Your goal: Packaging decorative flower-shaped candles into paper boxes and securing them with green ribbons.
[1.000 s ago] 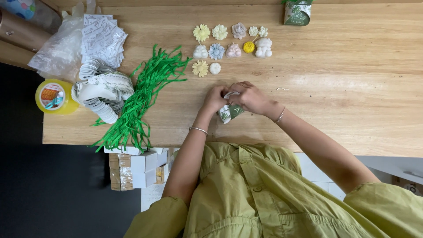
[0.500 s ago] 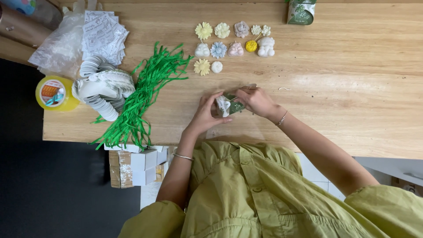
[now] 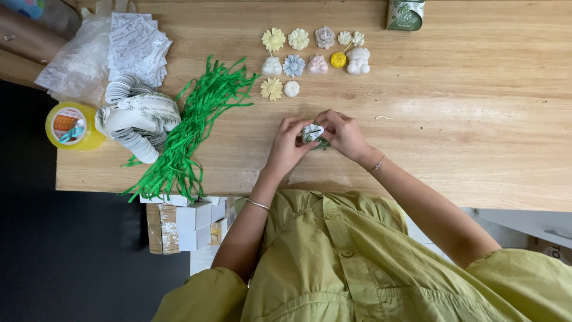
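Observation:
Both my hands meet over the wooden table [image 3: 476,119] on a small white box with a green leaf print [image 3: 312,133]. My left hand [image 3: 290,145] pinches its left side, and my right hand [image 3: 343,133] grips its right side and partly hides it. Beyond the hands lie several small flower-shaped and animal-shaped soaps [image 3: 294,65] in pale yellow, blue, pink and white. A loose heap of green paper shreds [image 3: 190,128] spreads to the left of my hands.
A stack of flat leaf-printed box blanks [image 3: 138,119] lies left of the shreds, with printed paper sheets [image 3: 138,45] and a clear plastic bag [image 3: 77,59] behind. A yellow tape roll [image 3: 70,126] sits at the table's left edge. A leaf-printed box [image 3: 405,14] stands at the far edge. Cardboard cartons [image 3: 185,220] sit below the table.
My hands, still holding the small box, have shifted a little away from my body, and the box has been turned between my fingers.

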